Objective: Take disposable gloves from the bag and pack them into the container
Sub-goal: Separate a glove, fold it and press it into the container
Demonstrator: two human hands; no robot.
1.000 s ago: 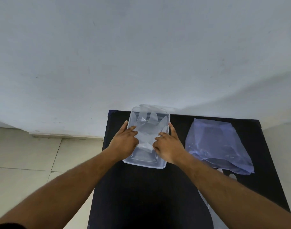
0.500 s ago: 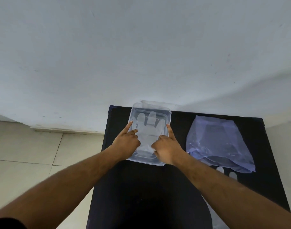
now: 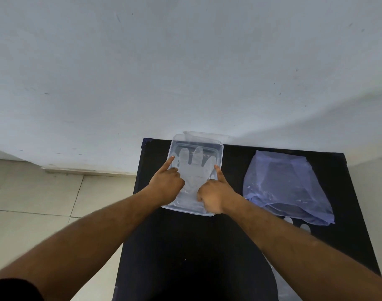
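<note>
A pale wall [image 3: 185,72] is filling the upper half of the view, and a tiled floor [image 3: 33,203] is showing to the left. A black table [image 3: 207,246] is standing with its far edge against the wall; its left edge is running just beside the container, while a wide bare stretch of tabletop is lying open between the hands and the person.

On the right, a bluish plastic bag [image 3: 287,187] is lying flat, well apart from the container, with a dark strip of table between them. At the bag's near edge, pale glove fingertips [image 3: 296,223] are peeking out.

The clear container [image 3: 219,153] is sitting at the table's far left corner, its far rim close to the wall. A second clear piece [image 3: 207,134] is resting behind it, against the wall. Inside the container, a translucent glove [image 3: 194,168] is lying flat, fingers pointing toward the wall.

The left hand [image 3: 166,183] is pressing down over the glove's left side, index finger stretched along the container's left wall, other fingers curled. The right hand [image 3: 214,194] is mirroring it at the right wall, index finger extended, remaining fingers curled onto the glove's cuff end. Neither hand is pinching anything.
</note>
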